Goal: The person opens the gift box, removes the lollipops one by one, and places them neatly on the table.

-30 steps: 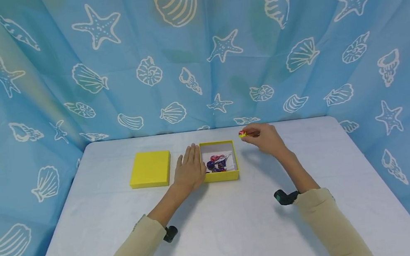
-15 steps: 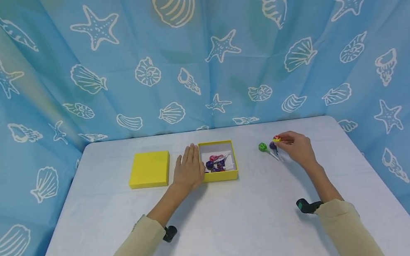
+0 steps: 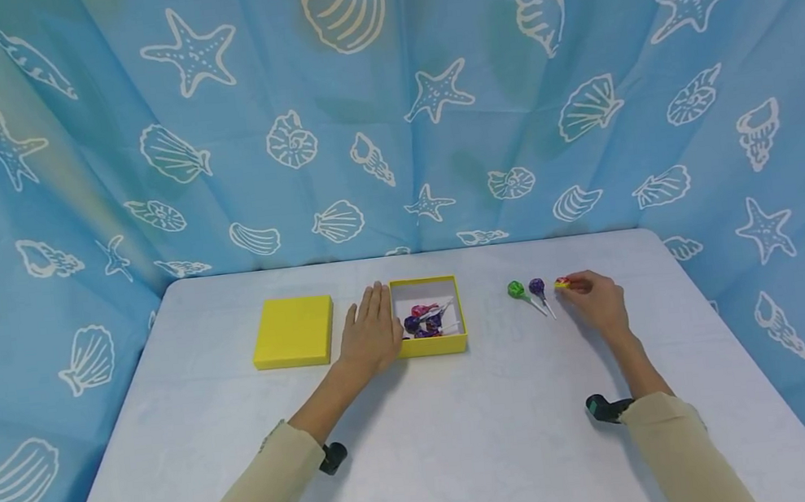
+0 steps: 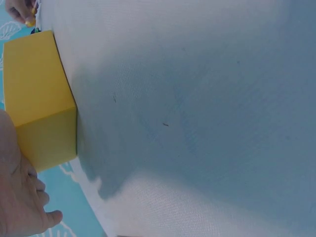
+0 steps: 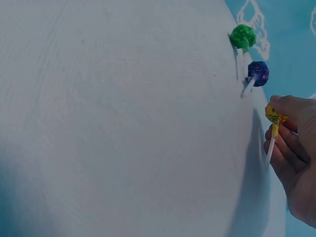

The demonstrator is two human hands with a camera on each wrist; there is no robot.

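Left hand [image 3: 370, 334] lies flat with straight fingers on the tabletop [image 3: 437, 435], its edge touching the left wall of the open yellow box [image 3: 432, 348]. Right hand [image 3: 599, 301] rests well to the right of the box, fingers and thumb pinching a red-and-yellow lollipop [image 3: 561, 283] low over the tabletop; the right wrist view shows its white stick running down between the fingers [image 5: 284, 148].

Behind the tabletop hangs a blue curtain [image 3: 387, 105] printed with white shells and starfish. A yellow lid [image 3: 294, 332] lies flat just left of the left hand. Inside the box sit several wrapped lollipops [image 3: 425, 321], purple and pink. Just left of the held lollipop lie a purple lollipop [image 3: 536, 286] and a green lollipop [image 3: 515, 289], side by side.
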